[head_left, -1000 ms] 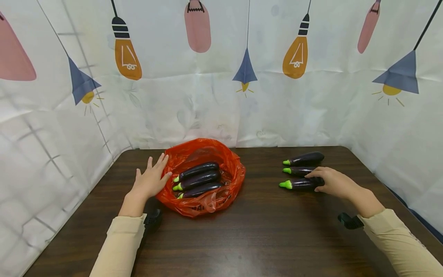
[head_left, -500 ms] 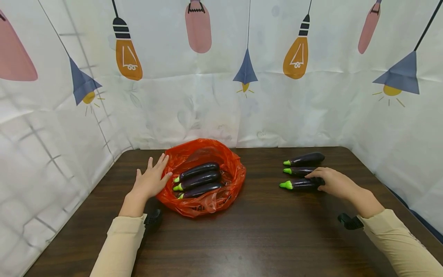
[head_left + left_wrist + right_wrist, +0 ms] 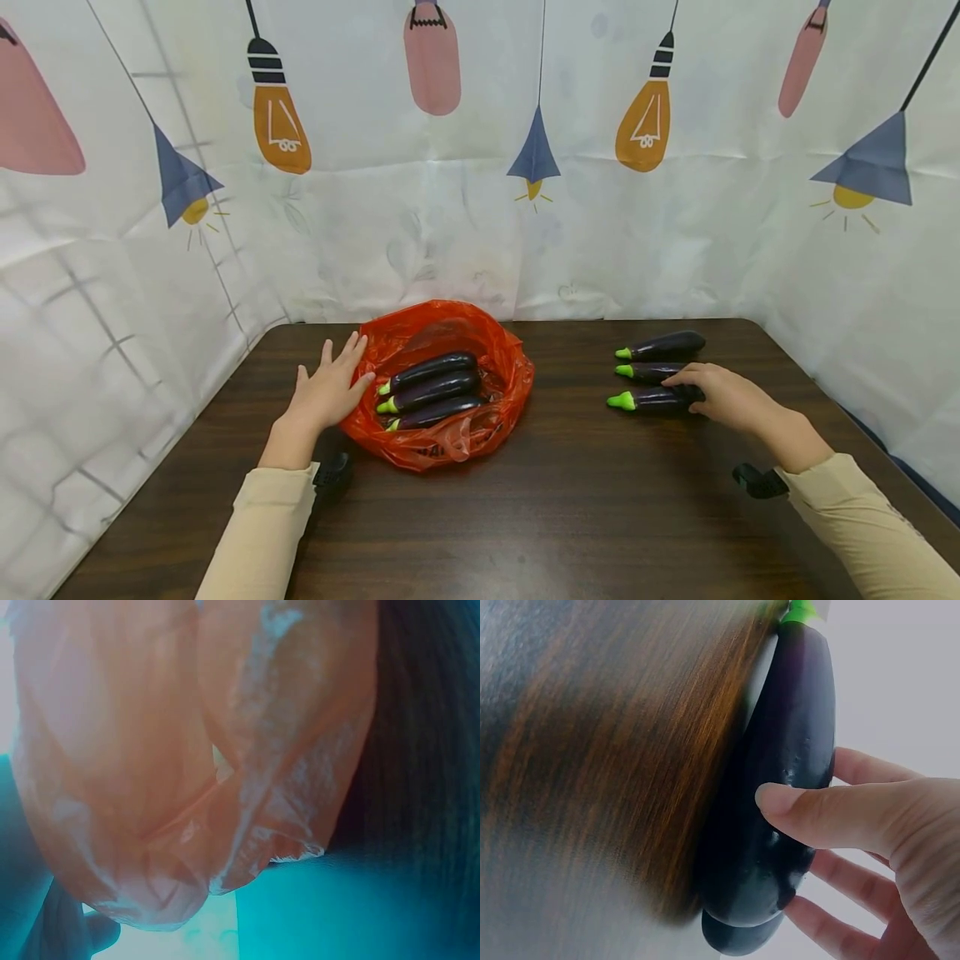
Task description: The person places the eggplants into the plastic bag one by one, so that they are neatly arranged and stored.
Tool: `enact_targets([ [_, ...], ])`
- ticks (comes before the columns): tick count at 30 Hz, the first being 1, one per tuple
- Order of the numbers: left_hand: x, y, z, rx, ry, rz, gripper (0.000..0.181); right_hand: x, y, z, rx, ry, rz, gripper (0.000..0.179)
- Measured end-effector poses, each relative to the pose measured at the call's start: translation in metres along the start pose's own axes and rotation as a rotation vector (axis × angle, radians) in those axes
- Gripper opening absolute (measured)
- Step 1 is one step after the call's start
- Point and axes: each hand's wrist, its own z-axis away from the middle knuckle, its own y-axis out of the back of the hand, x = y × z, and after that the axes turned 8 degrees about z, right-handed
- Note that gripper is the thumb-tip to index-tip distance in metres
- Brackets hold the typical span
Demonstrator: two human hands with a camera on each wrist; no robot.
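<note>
On the left, a red plastic bag (image 3: 516,371) lies with its mouth wide, three dark eggplants (image 3: 429,389) inside, green stems to the left. My left hand (image 3: 324,396) has its fingers spread, their tips at the bag's left rim. The bag's crinkled side (image 3: 142,795) fills most of the left wrist view. At the right, my right hand (image 3: 723,396) grips the blunt end of the nearest eggplant (image 3: 651,400). In the right wrist view the thumb (image 3: 780,799) lies across the eggplant (image 3: 795,727), with fingers along its other side.
Two more eggplants lie behind the gripped one: a middle eggplant (image 3: 648,372), partly hidden by the right hand, and a far eggplant (image 3: 667,343). They rest on a dark wooden table (image 3: 540,508). A white curtain (image 3: 465,233) with lamp prints hangs along the table's back edge.
</note>
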Motion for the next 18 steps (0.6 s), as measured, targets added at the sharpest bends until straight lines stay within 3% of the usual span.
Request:
enact_targets([
  [18,0.0006,0.0004,-0.0006,-0.004,0.0,0.004,0.073,-0.0033,0.0081,0.0016,0.011,0.009,0.01,0.047],
])
